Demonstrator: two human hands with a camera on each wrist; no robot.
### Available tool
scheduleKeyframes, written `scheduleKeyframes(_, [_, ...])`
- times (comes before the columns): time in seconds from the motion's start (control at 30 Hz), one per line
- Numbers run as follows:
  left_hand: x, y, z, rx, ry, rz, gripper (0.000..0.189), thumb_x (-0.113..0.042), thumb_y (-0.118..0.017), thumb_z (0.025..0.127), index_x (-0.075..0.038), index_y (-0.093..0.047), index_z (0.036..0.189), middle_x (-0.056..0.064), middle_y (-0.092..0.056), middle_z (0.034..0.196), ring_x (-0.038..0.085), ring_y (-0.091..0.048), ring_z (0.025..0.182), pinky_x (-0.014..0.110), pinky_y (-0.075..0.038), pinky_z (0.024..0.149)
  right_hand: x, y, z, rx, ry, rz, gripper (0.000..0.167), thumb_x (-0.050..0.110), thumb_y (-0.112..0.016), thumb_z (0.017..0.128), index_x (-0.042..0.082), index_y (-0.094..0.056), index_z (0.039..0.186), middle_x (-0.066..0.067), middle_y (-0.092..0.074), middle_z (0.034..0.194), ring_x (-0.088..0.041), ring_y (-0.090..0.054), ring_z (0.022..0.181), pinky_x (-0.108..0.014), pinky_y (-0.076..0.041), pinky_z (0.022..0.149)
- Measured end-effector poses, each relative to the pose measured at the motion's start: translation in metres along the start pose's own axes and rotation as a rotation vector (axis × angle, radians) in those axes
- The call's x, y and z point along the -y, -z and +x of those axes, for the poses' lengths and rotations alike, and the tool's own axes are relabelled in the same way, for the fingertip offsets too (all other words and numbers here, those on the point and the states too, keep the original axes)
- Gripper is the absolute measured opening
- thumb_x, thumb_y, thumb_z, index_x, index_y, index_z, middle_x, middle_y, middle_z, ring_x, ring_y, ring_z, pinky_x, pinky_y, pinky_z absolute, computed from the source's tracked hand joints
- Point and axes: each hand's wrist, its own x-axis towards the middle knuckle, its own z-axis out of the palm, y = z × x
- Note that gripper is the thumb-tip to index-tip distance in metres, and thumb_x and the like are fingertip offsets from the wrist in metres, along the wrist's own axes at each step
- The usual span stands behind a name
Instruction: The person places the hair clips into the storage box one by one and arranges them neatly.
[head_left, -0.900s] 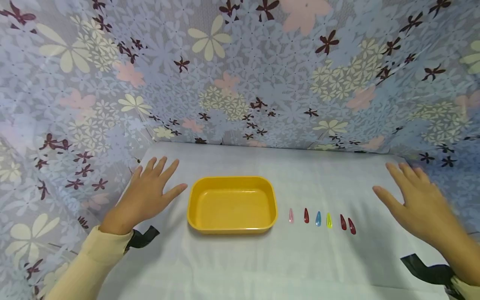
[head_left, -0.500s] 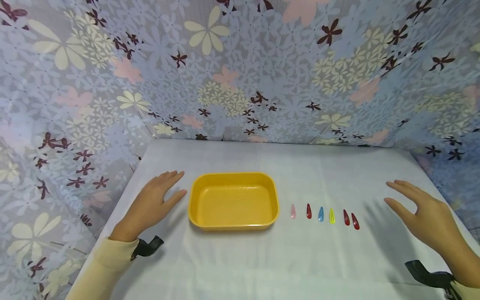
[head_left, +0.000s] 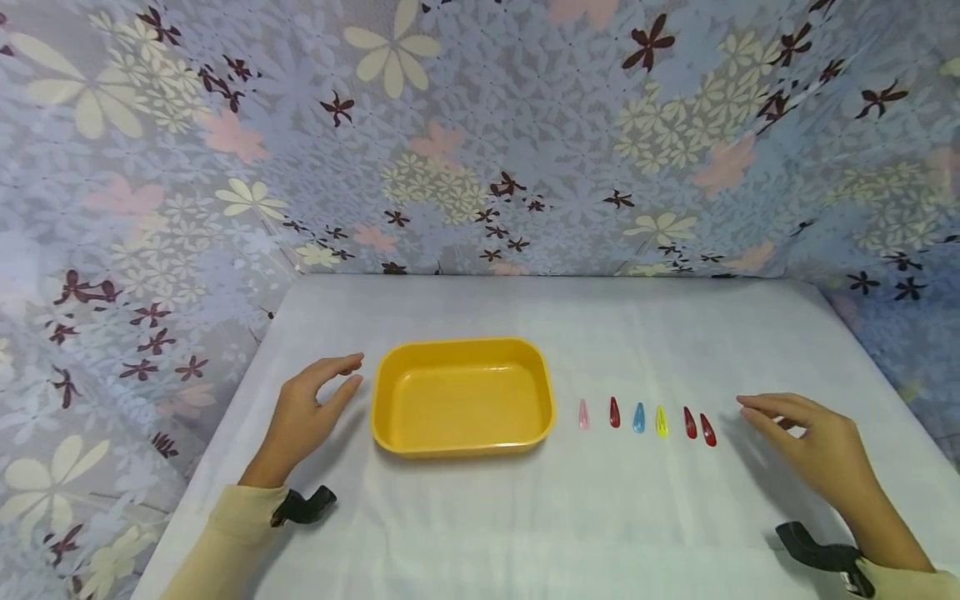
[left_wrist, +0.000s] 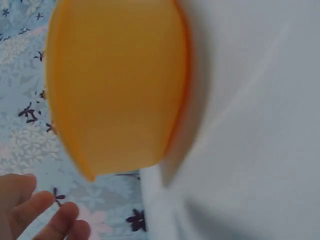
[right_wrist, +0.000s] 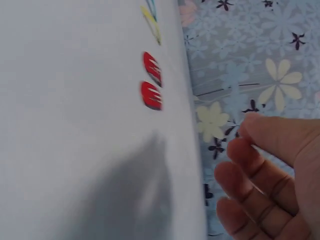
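Observation:
A row of several small snap hair clips lies on the white cloth in the head view: a pink clip point(head_left: 583, 414), a red clip point(head_left: 615, 412), a blue clip point(head_left: 639, 417), a yellow clip point(head_left: 662, 422) and a pair of red clips point(head_left: 699, 426) at the right end. My right hand point(head_left: 813, 442) hovers just right of that pair, fingers loosely bent toward the thumb, holding nothing. Left of the clips stands a yellow plastic tray point(head_left: 463, 448). My left hand point(head_left: 303, 412) hangs beside its left end, thumb and fingers apart, holding nothing.
White cloth point(head_left: 480, 525) covers the table. Flower-patterned fabric point(head_left: 480, 150) rises behind it and along both sides. A black strap point(head_left: 303, 505) sits on the left wrist and another black strap point(head_left: 817, 548) on the right.
Both hands have come lower, their spread fingers bending in. The right hand has moved left toward the end red clips. Tray and clips stay put; the head view has shifted slightly.

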Motion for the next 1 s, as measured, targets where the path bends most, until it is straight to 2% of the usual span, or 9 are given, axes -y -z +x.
scheduleKeyframes(0.1, [0.005,-0.008,-0.006,-0.034,0.005,-0.039,0.036,-0.011,-0.070,0.098,-0.011,-0.069,0.133,0.005,-0.071,0.112,0.015,-0.065,0.098,0.016,-0.048,0.090,0.000,-0.011,-0.001,0.031,-0.021,0.053,0.022,0.011,-0.080,0.090,0.015,-0.080,0.112,0.014,-0.068,0.103,0.015,-0.051,0.083,-0.009,-0.044,0.064])
scheduleKeyframes(0.17, [0.006,-0.012,-0.010,-0.045,0.010,-0.060,0.036,-0.009,-0.070,0.097,-0.011,-0.069,0.133,0.004,-0.071,0.106,0.012,-0.064,0.093,0.016,-0.050,0.086,0.000,-0.017,-0.004,0.066,-0.065,0.098,0.022,0.014,-0.078,0.092,0.016,-0.080,0.114,0.016,-0.068,0.104,0.009,-0.054,0.081,-0.013,-0.045,0.059])
scheduleKeyframes(0.23, [0.007,-0.016,-0.011,-0.046,-0.006,-0.087,0.036,-0.006,-0.070,0.097,-0.009,-0.069,0.133,0.003,-0.069,0.101,0.011,-0.064,0.089,0.015,-0.051,0.085,0.001,-0.020,-0.009,0.103,-0.100,0.141,0.022,0.017,-0.077,0.094,0.017,-0.079,0.116,0.025,-0.065,0.104,0.002,-0.058,0.076,-0.019,-0.045,0.054])
scheduleKeyframes(0.3, [0.007,-0.020,-0.012,-0.029,-0.009,-0.117,0.036,-0.006,-0.069,0.098,-0.008,-0.068,0.133,0.003,-0.068,0.099,0.011,-0.063,0.089,0.015,-0.051,0.085,0.001,-0.022,-0.014,0.128,-0.127,0.160,0.022,0.018,-0.076,0.095,0.016,-0.078,0.117,0.027,-0.064,0.105,-0.003,-0.060,0.074,-0.022,-0.045,0.052])
scheduleKeyframes(0.37, [0.007,-0.023,-0.014,-0.015,-0.008,-0.150,0.036,-0.005,-0.069,0.098,-0.008,-0.068,0.133,0.002,-0.067,0.098,0.010,-0.063,0.089,0.015,-0.051,0.085,0.002,-0.024,-0.016,0.145,-0.141,0.167,0.022,0.019,-0.075,0.095,0.015,-0.078,0.117,0.023,-0.066,0.105,-0.004,-0.061,0.074,-0.023,-0.047,0.052])
scheduleKeyframes(0.47, [0.006,-0.025,-0.016,-0.011,0.002,-0.186,0.038,-0.003,-0.070,0.096,-0.008,-0.068,0.133,0.001,-0.066,0.097,0.009,-0.063,0.089,0.015,-0.051,0.084,0.002,-0.027,-0.017,0.157,-0.121,0.169,0.022,0.016,-0.076,0.094,0.015,-0.079,0.116,0.012,-0.070,0.107,-0.002,-0.061,0.077,-0.021,-0.049,0.057])
scheduleKeyframes(0.6, [0.005,-0.028,-0.019,-0.041,0.002,-0.222,0.043,0.004,-0.073,0.091,-0.006,-0.068,0.133,0.000,-0.065,0.096,0.009,-0.062,0.088,0.015,-0.051,0.084,0.001,-0.032,-0.018,0.172,-0.089,0.179,0.022,0.013,-0.077,0.093,0.016,-0.079,0.115,-0.001,-0.071,0.109,-0.001,-0.059,0.081,-0.017,-0.048,0.062])
scheduleKeyframes(0.8, [-0.001,-0.030,-0.019,-0.035,0.031,-0.277,0.043,0.009,-0.074,0.088,0.002,-0.068,0.129,0.007,-0.065,0.096,0.014,-0.061,0.088,0.019,-0.053,0.086,0.001,-0.033,-0.021,0.167,-0.094,0.164,0.023,0.015,-0.078,0.092,0.017,-0.080,0.115,-0.002,-0.072,0.109,-0.001,-0.059,0.081,-0.015,-0.047,0.064])
scheduleKeyframes(1.0, [-0.027,-0.020,-0.016,0.002,0.084,-0.311,0.040,0.010,-0.071,0.090,0.009,-0.064,0.129,0.011,-0.062,0.095,0.014,-0.060,0.089,0.022,-0.054,0.087,0.006,-0.035,-0.019,0.147,-0.065,0.116,0.021,0.016,-0.080,0.091,0.018,-0.081,0.112,-0.001,-0.069,0.106,-0.004,-0.053,0.076,-0.016,-0.042,0.062])
